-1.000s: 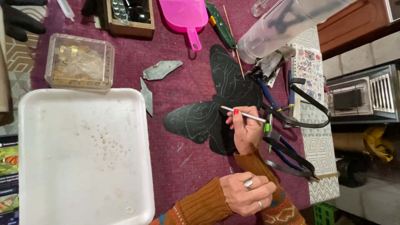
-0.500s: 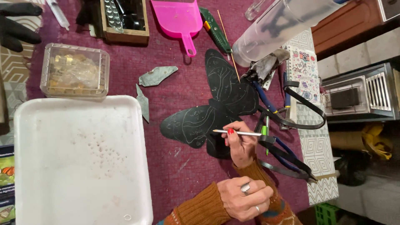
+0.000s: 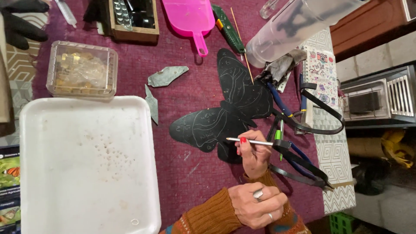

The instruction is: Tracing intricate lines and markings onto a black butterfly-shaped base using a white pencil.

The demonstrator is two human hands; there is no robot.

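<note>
The work in hand is line-marking on a black butterfly cut-out [image 3: 236, 108], which lies flat on the maroon cloth [image 3: 190, 173] at the centre of the frame, its wings already covered in pale drawn cells. The right hand [image 3: 253, 156], just below centre, has its fingers pinched on a white pencil [image 3: 255, 141], the tip resting on the lower wing. The left hand [image 3: 255, 206], at bottom centre, lies across the right wrist with its ringed fingers curled together and nothing in them. As I judge it, this stage asks for a steady tip and a cut-out that does not slide.

In the lower left corner a printed leaflet [image 3: 8, 173] shows small butterfly pictures on a dark ground. A notebook [image 3: 318, 65] with a cover of small coloured drawings sits at the right. A clear plastic box [image 3: 82, 73] of golden pieces stands at upper left, above a large white foam tray [image 3: 86, 173]. Along the top are a wooden box [image 3: 132, 19], a pink scoop [image 3: 188, 17] and a frosted plastic container [image 3: 299, 26] bearing a large dark mark. Two grey shards [image 3: 167, 76] lie between the clear box and the butterfly; blue-handled pliers [image 3: 277, 102] and a black strap [image 3: 320, 117] crowd its right edge.
</note>
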